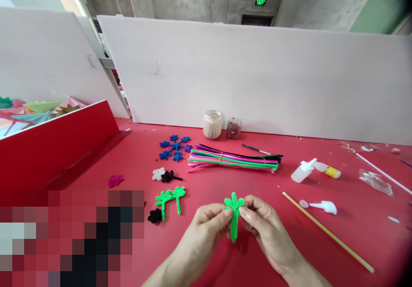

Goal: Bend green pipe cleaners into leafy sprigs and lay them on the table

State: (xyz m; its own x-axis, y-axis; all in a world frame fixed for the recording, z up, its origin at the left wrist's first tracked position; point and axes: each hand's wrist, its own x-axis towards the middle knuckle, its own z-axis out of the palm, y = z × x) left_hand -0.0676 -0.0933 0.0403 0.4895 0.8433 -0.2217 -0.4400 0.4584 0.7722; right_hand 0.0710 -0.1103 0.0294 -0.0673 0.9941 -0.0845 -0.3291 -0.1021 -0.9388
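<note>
2-handed pinch: left hand (208, 223) and right hand (268, 223) grasp flower (234, 213); keep petals (234, 199) even, stem (234, 231) straight, pressure light.

Head-worn view, looking forward and down, hands (207, 227) close, white panel (273, 76) beyond

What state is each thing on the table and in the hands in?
Left hand: pinching green flower
Right hand: pinching green flower
Green flower: held, petals up, stem down
Two loose green flowers: lying on table
Pipe-cleaner bundle: banded, lying
Blue flower cluster: joined, lying
Jar: upright, pale contents
Small clear container: upright, dark contents
White squeeze bottle: nozzle on
Yellow-labelled bottle: on its side
Stick: lying
</note>
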